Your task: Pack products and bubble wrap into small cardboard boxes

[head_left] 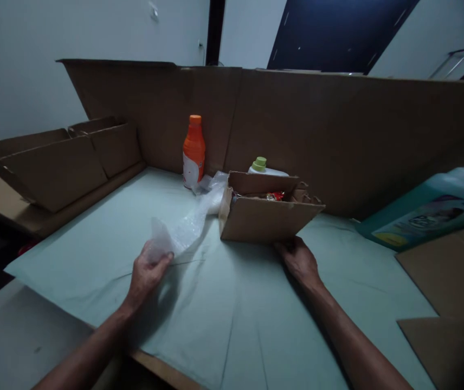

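A strip of clear bubble wrap [189,230] is pinched at its near end by my left hand [147,273], thumb on top. It trails back over the table to the left side of an open cardboard box [270,219]. My right hand [300,261] grips the box at its lower front edge, the fingers partly hidden beneath it. Inside the box, red and shiny packets [275,196] show just over the front wall; the rest of the contents is hidden.
Behind the wrap stands an orange bottle [194,149]. A white bottle with a green cap [259,163] is partly hidden by the box. A large teal jug [427,211] leans at the right above cardboard flaps [451,271]. Tall cardboard panels [317,124] wall the pale-covered table [199,325].
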A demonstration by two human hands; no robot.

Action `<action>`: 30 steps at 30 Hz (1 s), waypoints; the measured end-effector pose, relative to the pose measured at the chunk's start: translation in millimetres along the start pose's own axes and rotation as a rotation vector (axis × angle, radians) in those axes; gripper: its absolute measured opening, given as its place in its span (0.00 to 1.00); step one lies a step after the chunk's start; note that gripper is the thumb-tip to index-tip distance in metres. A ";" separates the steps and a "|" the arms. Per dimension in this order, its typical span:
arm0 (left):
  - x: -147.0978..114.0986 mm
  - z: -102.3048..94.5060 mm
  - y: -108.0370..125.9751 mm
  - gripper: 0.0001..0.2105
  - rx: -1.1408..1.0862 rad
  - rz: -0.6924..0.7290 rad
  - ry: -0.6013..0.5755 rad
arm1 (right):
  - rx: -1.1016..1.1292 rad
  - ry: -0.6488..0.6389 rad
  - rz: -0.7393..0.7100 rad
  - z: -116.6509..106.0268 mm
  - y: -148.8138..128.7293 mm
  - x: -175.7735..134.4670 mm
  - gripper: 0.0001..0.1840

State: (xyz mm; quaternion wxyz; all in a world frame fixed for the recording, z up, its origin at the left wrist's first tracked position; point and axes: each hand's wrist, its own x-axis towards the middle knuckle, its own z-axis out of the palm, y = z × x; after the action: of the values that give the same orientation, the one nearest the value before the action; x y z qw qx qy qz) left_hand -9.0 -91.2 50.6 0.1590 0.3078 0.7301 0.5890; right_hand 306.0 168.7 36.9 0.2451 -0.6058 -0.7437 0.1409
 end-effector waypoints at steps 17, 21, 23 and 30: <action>-145.4 -36.3 15.1 0.11 -0.131 0.196 -0.828 | 0.142 -0.131 -0.964 7.2 -61.4 -194.3 0.19; -85.9 -37.9 18.2 0.08 0.032 0.174 -0.475 | 0.091 -0.190 -0.904 -16.3 -38.2 -215.4 0.30; -53.0 -15.4 18.3 0.09 0.110 0.195 -0.390 | 0.015 -0.282 -0.911 -33.1 -33.3 -225.7 0.39; 27.4 101.8 18.9 0.32 0.151 0.253 -0.435 | -0.046 -0.315 -0.780 -89.9 18.3 -187.8 0.41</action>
State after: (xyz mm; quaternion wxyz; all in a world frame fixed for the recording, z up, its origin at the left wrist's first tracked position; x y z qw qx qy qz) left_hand 35.7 6.0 46.3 0.2138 0.5273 0.6762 0.4681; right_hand 396.7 -17.3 66.8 0.1498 -0.2555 -0.9486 0.1117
